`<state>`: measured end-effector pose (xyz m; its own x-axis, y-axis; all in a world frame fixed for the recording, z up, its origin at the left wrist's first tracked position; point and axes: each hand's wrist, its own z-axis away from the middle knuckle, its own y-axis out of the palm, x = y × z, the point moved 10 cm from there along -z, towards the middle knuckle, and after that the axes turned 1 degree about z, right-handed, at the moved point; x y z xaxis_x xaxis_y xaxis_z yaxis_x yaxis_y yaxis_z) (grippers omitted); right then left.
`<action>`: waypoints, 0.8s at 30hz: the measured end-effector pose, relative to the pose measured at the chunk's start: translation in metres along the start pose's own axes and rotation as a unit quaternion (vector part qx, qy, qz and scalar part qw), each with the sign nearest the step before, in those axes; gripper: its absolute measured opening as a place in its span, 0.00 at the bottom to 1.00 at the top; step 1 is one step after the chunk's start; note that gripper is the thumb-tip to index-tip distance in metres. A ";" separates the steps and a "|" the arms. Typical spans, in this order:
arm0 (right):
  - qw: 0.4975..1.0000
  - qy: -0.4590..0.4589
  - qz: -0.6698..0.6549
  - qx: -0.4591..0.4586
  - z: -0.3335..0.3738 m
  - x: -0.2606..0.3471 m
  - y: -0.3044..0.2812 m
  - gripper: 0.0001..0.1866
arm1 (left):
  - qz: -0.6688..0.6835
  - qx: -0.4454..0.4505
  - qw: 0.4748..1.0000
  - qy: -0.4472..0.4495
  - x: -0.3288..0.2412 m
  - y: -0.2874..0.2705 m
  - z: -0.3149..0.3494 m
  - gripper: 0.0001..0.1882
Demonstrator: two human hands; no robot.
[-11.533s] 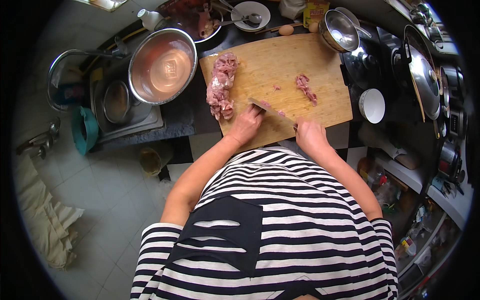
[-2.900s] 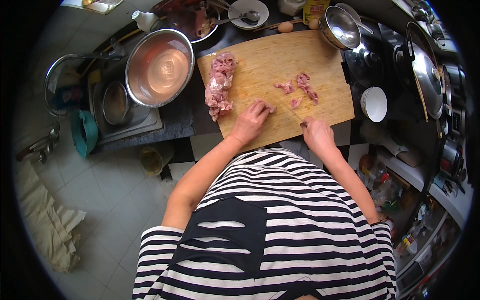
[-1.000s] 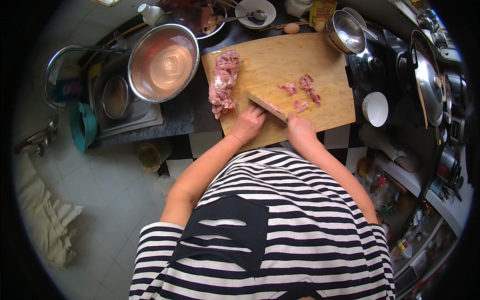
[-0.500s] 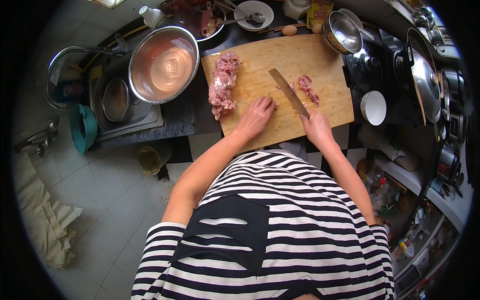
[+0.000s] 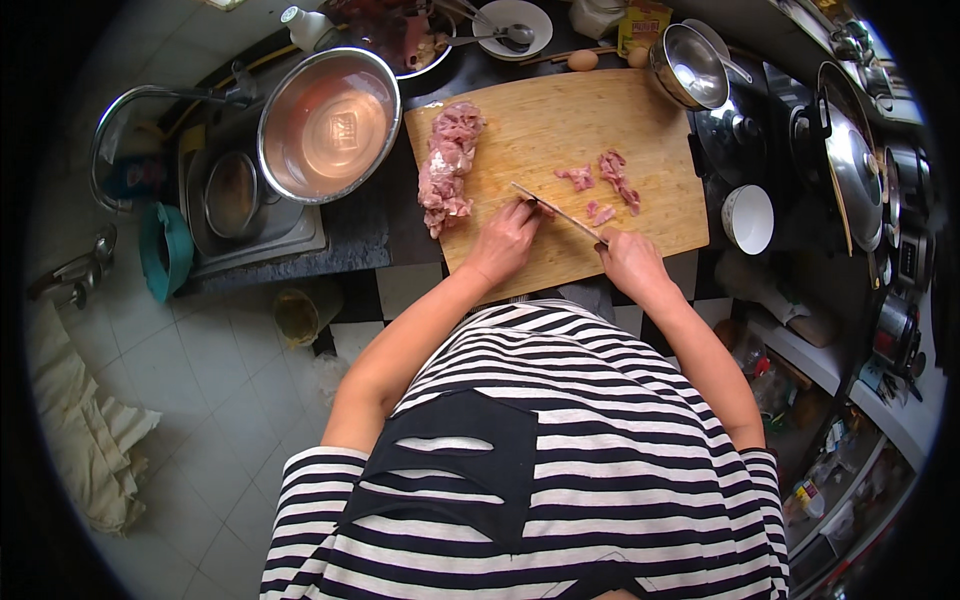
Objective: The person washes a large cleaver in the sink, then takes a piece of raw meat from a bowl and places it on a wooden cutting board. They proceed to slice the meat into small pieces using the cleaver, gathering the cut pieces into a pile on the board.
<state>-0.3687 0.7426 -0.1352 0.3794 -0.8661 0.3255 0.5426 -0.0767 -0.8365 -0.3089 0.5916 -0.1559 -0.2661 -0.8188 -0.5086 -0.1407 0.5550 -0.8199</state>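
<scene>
Your left hand (image 5: 503,243) sits bunched on the board (image 5: 545,112), right hand (image 5: 632,260) clamped on the knife (image 5: 560,214); the meat pile (image 5: 449,165), board's left side, looks soft, slippery, so press from above.

head-worn fisheye, facing down, above hands (image 5: 505,243) (image 5: 633,262)
</scene>
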 end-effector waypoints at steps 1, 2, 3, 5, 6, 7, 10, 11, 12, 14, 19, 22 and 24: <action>1.000 0.001 -0.001 0.005 -0.001 -0.001 0.001 0.08 | -0.003 0.000 1.000 0.003 0.001 0.001 0.000 0.17; 1.000 0.000 -0.002 0.009 -0.001 -0.001 0.001 0.08 | -0.006 -0.001 1.000 0.006 0.001 0.002 0.001 0.18; 1.000 -0.001 -0.004 0.012 -0.001 -0.001 0.001 0.08 | -0.009 0.002 1.000 0.007 0.001 0.002 0.001 0.18; 1.000 -0.002 -0.004 0.019 -0.002 0.000 0.002 0.08 | -0.016 0.009 1.000 0.010 0.001 0.004 0.003 0.19; 1.000 -0.001 -0.003 0.021 -0.002 0.000 0.003 0.08 | -0.013 0.009 1.000 0.010 0.002 0.004 0.003 0.19; 1.000 -0.001 -0.002 0.024 -0.002 0.001 0.003 0.08 | -0.010 0.008 1.000 0.011 0.002 0.004 0.003 0.18; 1.000 -0.009 0.010 0.002 -0.002 0.003 0.006 0.08 | -0.009 0.017 1.000 0.005 0.003 0.007 0.003 0.17; 1.000 -0.008 0.016 0.002 -0.001 0.005 0.006 0.08 | -0.011 0.021 1.000 0.000 0.005 0.008 0.004 0.16; 1.000 -0.008 0.023 0.001 0.000 0.008 0.005 0.07 | -0.012 0.015 1.000 0.002 0.004 0.007 0.004 0.16; 0.999 -0.013 0.035 -0.009 0.001 0.010 0.007 0.07 | -0.013 0.001 1.000 0.008 0.002 0.005 0.003 0.14; 0.999 -0.012 0.032 -0.026 -0.008 0.018 0.025 0.06 | -0.034 0.056 0.998 -0.012 0.006 0.014 0.003 0.13; 0.999 0.002 0.026 -0.021 -0.022 0.034 0.029 0.07 | -0.041 0.103 0.994 -0.027 0.008 0.024 0.009 0.13; 0.999 0.003 -0.010 -0.037 -0.035 0.026 0.031 0.09 | -0.047 0.071 0.996 -0.010 0.006 0.019 0.004 0.14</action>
<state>-0.3685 0.7007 -0.1679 0.3645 -0.8667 0.3404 0.4936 -0.1302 -0.8599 -0.3093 0.5969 -0.1755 -0.2395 -0.8697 -0.4317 -0.0266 0.4503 -0.8925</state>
